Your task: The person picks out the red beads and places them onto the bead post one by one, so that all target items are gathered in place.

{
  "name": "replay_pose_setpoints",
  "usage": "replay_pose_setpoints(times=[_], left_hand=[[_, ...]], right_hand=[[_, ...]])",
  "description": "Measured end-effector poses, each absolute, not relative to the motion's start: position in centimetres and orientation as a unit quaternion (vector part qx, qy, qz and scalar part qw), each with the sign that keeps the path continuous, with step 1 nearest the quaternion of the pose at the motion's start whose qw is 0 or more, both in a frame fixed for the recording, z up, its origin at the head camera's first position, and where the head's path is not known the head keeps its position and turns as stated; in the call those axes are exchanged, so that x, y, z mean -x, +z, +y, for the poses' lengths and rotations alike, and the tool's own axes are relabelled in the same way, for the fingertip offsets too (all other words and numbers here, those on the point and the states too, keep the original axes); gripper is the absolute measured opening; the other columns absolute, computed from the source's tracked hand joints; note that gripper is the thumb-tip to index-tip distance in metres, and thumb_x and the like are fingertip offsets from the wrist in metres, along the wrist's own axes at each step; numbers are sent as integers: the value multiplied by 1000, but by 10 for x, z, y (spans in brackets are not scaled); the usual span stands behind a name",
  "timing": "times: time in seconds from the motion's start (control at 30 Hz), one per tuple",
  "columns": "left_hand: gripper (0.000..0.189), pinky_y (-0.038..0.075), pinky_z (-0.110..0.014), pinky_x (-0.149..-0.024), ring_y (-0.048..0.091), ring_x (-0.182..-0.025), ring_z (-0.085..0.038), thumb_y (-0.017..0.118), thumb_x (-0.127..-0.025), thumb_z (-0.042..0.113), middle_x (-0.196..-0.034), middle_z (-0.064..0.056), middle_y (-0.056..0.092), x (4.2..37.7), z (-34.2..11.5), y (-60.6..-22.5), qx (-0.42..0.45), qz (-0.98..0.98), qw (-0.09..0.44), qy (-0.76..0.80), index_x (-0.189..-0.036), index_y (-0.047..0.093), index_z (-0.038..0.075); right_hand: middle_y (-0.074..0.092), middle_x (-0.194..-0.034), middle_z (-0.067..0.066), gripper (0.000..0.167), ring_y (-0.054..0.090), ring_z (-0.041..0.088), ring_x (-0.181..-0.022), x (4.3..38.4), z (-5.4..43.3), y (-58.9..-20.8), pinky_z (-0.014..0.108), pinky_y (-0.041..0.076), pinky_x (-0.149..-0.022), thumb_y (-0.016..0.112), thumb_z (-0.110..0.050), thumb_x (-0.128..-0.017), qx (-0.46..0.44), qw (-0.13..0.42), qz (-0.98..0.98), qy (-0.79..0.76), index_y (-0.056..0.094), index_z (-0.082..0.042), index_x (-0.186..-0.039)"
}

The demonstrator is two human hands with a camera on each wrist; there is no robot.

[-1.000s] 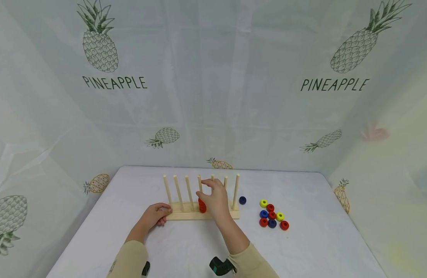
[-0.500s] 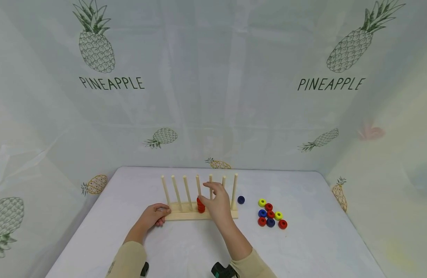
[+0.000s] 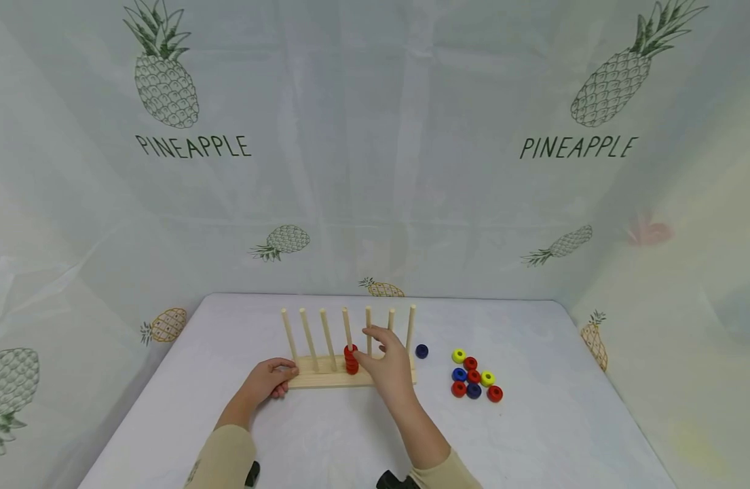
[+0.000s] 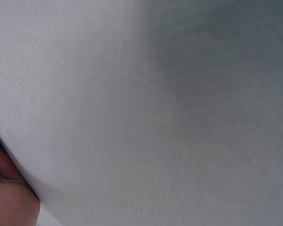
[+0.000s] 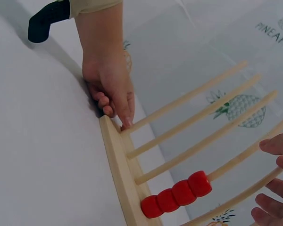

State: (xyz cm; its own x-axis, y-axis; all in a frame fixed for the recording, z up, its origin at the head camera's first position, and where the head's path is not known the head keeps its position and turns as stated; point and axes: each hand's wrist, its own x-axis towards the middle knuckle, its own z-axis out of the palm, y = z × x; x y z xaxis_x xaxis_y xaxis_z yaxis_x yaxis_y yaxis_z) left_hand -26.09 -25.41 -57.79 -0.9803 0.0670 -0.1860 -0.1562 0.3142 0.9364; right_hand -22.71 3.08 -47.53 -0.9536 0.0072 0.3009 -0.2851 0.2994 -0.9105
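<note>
A wooden peg rack stands on the table with several upright pegs in a row. Its middle peg carries a stack of several red beads. My left hand grips the rack's left end, thumb on top of the base; the right wrist view shows this grip too. Just right of the bead stack is my right hand, its thumb and fingers spread with nothing held. In the right wrist view its thumb is beside the middle peg, above the beads. Only a bit of hand shows in the left wrist view.
Right of the rack lies a lone dark blue bead. Farther right is a loose group of red, blue and yellow beads, among them a yellow bead and a red bead. A pineapple-print cloth hangs behind the white table.
My right hand has come away from the middle peg, a little right and down. The left hand keeps its grip on the rack. The whole view has shifted slightly.
</note>
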Motion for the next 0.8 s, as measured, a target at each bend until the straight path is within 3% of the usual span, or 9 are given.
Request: replay_pose_setpoints(times=[0.8], left_hand=[[33,43,-21,-46,49,-48,-8,68,-94,19,-60,-4,57,261,-253,-577,30,807,96,582,-116,62,-5]], right_hand=[[70,-102,3,33,59,30,-104,231,62,-487,47,47,-91,78,-9,-83,-30,103,-806,582,69,-7,-115]])
